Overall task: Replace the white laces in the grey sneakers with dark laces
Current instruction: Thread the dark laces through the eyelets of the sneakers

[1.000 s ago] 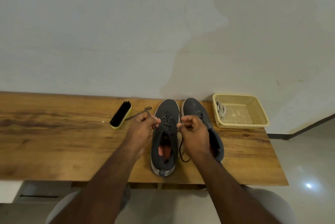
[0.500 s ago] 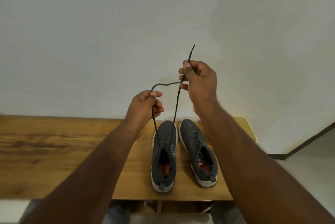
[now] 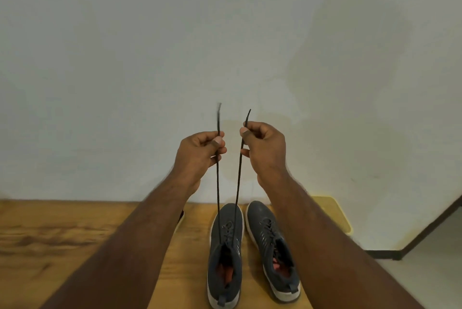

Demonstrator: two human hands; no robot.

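Two grey sneakers stand side by side on the wooden table, toes toward the wall. The left sneaker (image 3: 225, 253) has a dark lace (image 3: 218, 183) threaded through its eyelets, and both lace ends rise straight up from it. My left hand (image 3: 200, 152) pinches one end between thumb and forefinger, high above the shoe. My right hand (image 3: 263, 148) pinches the other end at about the same height. Both tips stick up past my fingers. The right sneaker (image 3: 271, 248) is laced in dark and lies untouched.
The wooden table (image 3: 62, 238) runs along a white wall. A yellow plastic basket (image 3: 333, 211) stands at the table's back right, mostly hidden by my right forearm. A dark brush tip (image 3: 181, 216) peeks out beside my left forearm. Floor shows at the right.
Both hands left the sneaker's tongue and rose, pulling the two lace ends up taut. My left hand climbed level with my right, and the camera tilted upward.
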